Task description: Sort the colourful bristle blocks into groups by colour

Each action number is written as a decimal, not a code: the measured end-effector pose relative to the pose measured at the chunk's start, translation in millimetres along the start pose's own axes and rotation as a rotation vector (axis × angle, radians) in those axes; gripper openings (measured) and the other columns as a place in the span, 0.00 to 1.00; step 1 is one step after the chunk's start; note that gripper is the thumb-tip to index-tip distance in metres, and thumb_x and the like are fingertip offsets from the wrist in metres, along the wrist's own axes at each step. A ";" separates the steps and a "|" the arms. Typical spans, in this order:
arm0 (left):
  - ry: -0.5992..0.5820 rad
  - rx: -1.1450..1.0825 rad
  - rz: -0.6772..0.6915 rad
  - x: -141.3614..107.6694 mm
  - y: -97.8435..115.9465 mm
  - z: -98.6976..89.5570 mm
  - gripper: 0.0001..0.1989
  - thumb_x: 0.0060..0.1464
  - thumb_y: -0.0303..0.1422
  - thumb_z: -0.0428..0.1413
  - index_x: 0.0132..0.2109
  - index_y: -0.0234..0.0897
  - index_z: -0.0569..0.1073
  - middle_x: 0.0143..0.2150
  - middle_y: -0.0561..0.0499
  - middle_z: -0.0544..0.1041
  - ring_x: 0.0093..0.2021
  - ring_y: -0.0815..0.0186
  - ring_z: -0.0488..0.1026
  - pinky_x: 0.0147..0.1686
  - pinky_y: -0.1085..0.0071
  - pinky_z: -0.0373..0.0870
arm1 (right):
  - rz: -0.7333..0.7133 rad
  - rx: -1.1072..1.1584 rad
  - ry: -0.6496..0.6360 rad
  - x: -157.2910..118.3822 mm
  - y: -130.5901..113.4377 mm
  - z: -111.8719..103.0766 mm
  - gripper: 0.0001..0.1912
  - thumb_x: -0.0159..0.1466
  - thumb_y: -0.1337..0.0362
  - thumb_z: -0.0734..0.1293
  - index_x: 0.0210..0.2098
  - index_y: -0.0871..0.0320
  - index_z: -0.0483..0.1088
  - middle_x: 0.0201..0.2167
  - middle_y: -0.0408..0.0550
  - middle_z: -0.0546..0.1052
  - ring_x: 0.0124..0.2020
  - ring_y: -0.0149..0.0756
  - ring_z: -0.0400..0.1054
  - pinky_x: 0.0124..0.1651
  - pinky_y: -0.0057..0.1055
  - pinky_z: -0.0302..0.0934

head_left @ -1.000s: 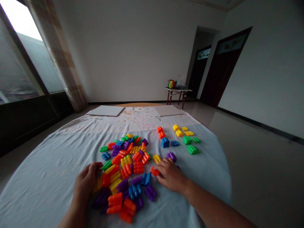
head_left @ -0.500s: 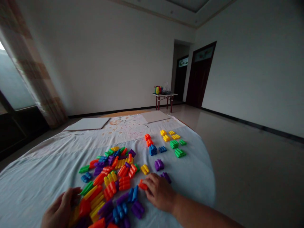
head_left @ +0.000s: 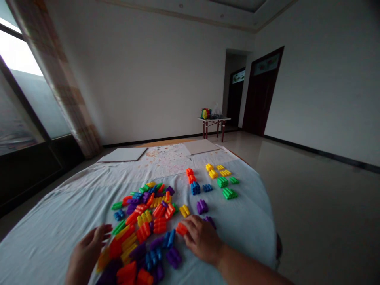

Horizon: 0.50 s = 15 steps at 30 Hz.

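Observation:
My right hand [head_left: 204, 240] is closed on an orange ridged plastic block [head_left: 181, 228] low over the cloth, at the right edge of the pile. My left hand [head_left: 89, 250], fingers extended and slightly apart, holds nothing at the pile's left side. Between the hands spreads a loose heap of ridged blocks: an orange block [head_left: 160, 225], a purple block [head_left: 173, 257], a blue block [head_left: 153, 258], a green block [head_left: 119, 227] and several more. A yellow block [head_left: 184, 210] lies just beyond my right hand. One purple block [head_left: 210, 221] is partly hidden behind that hand.
Farther right sit colour-grouped blocks: yellow blocks [head_left: 213, 173], green blocks [head_left: 229, 193], a blue block [head_left: 195, 188], orange blocks [head_left: 190, 175] and a purple block [head_left: 202, 206]. Two flat boards, a white board [head_left: 123, 154] and a beige board [head_left: 202, 147], lie at the cloth-covered table's far end.
My left hand has lifted slightly away from the blocks, its fingers now more extended. My right hand stays on the orange block. The whole view has shifted a little.

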<state>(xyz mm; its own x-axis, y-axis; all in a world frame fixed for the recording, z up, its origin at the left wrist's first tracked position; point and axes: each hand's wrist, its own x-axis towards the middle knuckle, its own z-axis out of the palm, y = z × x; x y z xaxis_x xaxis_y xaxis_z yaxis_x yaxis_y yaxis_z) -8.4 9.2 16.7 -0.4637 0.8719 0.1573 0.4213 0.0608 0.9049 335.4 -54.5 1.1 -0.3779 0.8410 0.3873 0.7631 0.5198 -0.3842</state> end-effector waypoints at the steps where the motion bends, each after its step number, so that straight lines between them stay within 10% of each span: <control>1: -0.041 -0.038 -0.053 0.8 3.6 -2.1 0.21 0.31 0.51 0.52 0.24 0.38 0.75 0.27 0.46 0.78 0.28 0.56 0.75 0.23 0.65 0.72 | -0.006 0.003 0.016 -0.6 0.4 -0.6 0.21 0.61 0.68 0.60 0.53 0.55 0.63 0.47 0.49 0.71 0.48 0.37 0.65 0.51 0.34 0.62; 15: 0.186 -0.159 -0.035 -9.1 -9.3 10.1 0.22 0.43 0.48 0.48 0.29 0.33 0.74 0.29 0.45 0.76 0.26 0.62 0.70 0.23 0.69 0.63 | -0.091 0.085 0.106 1.4 7.3 -11.5 0.16 0.62 0.72 0.58 0.48 0.57 0.68 0.43 0.51 0.73 0.46 0.35 0.68 0.51 0.33 0.63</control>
<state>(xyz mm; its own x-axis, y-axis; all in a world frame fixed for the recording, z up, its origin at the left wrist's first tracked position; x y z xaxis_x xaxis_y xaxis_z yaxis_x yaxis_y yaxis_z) -0.3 5.7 2.8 -0.6174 0.7655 0.1813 0.2814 -0.0003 0.9596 346.5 -51.2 8.5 -0.3830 0.7714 0.5082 0.6791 0.6081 -0.4112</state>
